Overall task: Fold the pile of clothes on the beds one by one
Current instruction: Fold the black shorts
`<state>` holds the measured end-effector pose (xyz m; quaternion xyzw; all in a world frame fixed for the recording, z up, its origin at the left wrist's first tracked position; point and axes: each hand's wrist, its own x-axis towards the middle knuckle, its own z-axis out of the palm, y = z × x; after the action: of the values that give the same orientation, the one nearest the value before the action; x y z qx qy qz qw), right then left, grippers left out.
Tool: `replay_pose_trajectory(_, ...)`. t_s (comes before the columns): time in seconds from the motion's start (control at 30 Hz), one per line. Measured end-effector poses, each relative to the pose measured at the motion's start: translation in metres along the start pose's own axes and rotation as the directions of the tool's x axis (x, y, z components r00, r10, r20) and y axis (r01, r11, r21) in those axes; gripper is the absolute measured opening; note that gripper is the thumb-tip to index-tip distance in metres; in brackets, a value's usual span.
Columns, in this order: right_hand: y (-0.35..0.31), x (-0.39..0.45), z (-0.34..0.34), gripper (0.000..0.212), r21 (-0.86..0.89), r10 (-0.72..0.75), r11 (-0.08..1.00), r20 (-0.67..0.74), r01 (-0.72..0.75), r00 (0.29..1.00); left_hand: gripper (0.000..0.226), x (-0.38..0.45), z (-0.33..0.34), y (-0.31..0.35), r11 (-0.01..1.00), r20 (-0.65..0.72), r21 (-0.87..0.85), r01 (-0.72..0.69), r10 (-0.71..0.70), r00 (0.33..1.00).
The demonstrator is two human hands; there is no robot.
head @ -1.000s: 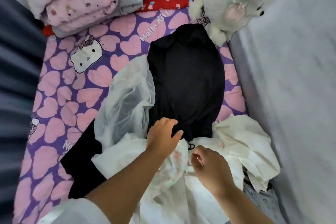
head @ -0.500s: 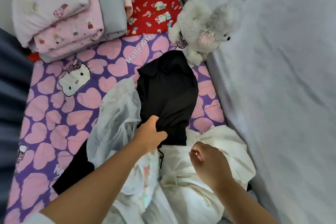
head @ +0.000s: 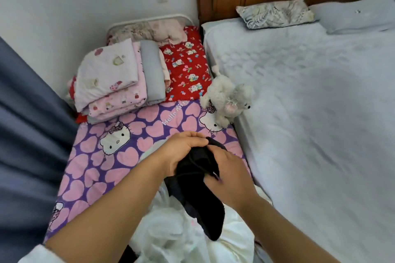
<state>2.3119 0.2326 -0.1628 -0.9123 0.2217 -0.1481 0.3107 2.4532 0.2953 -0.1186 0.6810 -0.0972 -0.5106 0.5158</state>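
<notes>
Both my hands were on 1 black garment (head: 197,179), bunched and lifted above the white clothes pile (head: 171,237) at the near end of the small bed (head: 89,168). My left hand (head: 181,153) gripped its top edge w/ curled fingers; my right hand (head: 228,177) held it from the other side, fingers tucked into the fabric. The rest hung down toward the pile. Elsewhere: 1 stack of folded blankets (head: 115,83) by the wall, 1 plush toy (head: 226,100) at the edge btw the 2 beds, 2 pillows (head: 275,14) on the grey bed (head: 310,113).
</notes>
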Motion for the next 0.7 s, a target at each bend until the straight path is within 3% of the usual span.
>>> replay_pose_trajectory(0.07,-0.009,0.002,-0.024,0.045,0.06,0.021,0.998,-0.002,-0.021,1.0,0.006,-0.016,0.007,0.014,0.997,-0.014,0.064,-0.04,0.041,0.999)
replay_pose_trajectory(0.13,-0.019,0.002,-0.051,0.032,0.089,0.069,0.994,0.005,-0.069,0.998,0.024,-0.036,0.014,0.024,0.979,-0.042,0.151,-0.139,0.147,0.988)
replay_pose_trajectory(0.27,-0.045,0.004,-0.104,0.023,0.057,0.138,0.989,-0.038,-0.136,0.99,0.063,-0.077,0.033,0.032,0.9,0.118,0.259,-0.351,0.331,0.936)
replay_pose_trajectory(0.33,-0.056,0.003,-0.131,0.029,0.017,0.131,0.991,-0.011,-0.131,0.991,0.05,-0.092,0.043,0.033,0.889,0.142,0.204,-0.41,0.388,0.911)
replay_pose_trajectory(0.4,-0.064,-0.001,-0.156,0.048,0.002,0.097,0.995,0.103,-0.098,0.99,0.031,-0.102,0.051,0.04,0.862,0.112,0.169,-0.478,0.465,0.878)
replay_pose_trajectory(0.47,-0.074,-0.009,-0.182,0.078,-0.002,0.036,0.999,0.222,-0.036,0.974,0.034,-0.113,0.055,0.05,0.816,0.081,0.177,-0.551,0.545,0.834)
replay_pose_trajectory(0.53,-0.08,-0.017,-0.207,0.093,-0.062,-0.007,0.998,0.276,0.025,0.961,0.036,-0.123,0.058,0.063,0.77,0.126,0.184,-0.611,0.598,0.792)
replay_pose_trajectory(0.63,-0.085,-0.025,-0.238,0.09,-0.254,-0.04,0.959,0.31,0.124,0.95,0.035,-0.138,0.059,0.079,0.717,0.311,0.23,-0.658,0.587,0.748)
replay_pose_trajectory(0.7,-0.088,-0.03,-0.252,0.076,-0.398,-0.05,0.899,0.326,0.186,0.944,0.027,-0.144,0.061,0.086,0.722,0.372,0.289,-0.628,0.52,0.769)
